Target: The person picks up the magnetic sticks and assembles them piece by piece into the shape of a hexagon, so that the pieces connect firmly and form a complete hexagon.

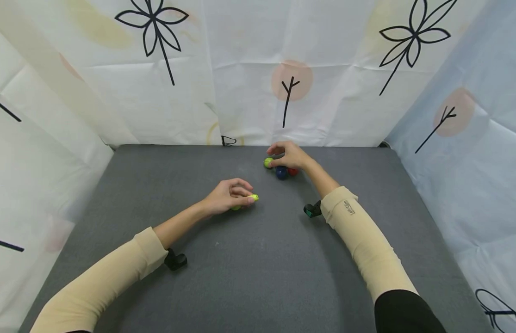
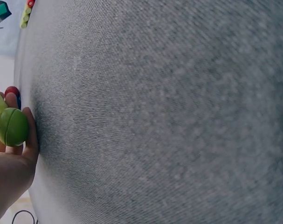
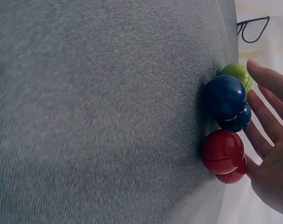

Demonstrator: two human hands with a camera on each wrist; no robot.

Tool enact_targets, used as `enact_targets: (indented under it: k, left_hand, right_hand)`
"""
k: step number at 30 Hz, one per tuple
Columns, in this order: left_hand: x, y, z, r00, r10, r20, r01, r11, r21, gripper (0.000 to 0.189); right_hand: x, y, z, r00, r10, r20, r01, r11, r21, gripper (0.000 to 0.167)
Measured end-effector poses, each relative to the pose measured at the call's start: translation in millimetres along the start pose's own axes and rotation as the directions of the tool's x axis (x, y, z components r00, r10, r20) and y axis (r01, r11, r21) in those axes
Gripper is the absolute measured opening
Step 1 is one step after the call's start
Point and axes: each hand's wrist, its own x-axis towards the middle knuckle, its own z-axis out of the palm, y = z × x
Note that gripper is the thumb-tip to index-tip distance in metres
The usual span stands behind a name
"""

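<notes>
Left hand (image 1: pixel 226 196) holding green ball (image 2: pixel 13 127), mostly finger-hidden from above, right hand (image 1: pixel 289 156) loosely spread, contact unclear, second green ball (image 1: pixel 268 162) by its thumb, blue balls (image 3: pixel 225 97), red balls (image 3: pixel 223 151) beneath, partly covered

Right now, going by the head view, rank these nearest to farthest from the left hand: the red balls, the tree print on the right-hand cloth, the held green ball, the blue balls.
1. Green ball: held in the left hand.
2. Blue balls: ahead, to the right.
3. Red balls: just right of the blue.
4. Tree print: far right.
</notes>
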Motion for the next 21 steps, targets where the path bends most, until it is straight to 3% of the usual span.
enact_targets:
  k: [9,21]
  left_hand:
    - [-1.6,0.9,0.8,1.0,-0.024,0.005,0.024,1.0,0.002,0.046]
    - [-0.8,-0.4,0.7,1.0,-0.007,-0.004,0.007,1.0,-0.023,0.049]
  right_hand:
    - [2.3,0.0,4.3,1.0,0.015,0.022,-0.013,0.997,-0.077,0.044]
    - [0.6,-3.1,3.7,1.0,0.013,-0.015,-0.014,0.998,-0.068,0.04]
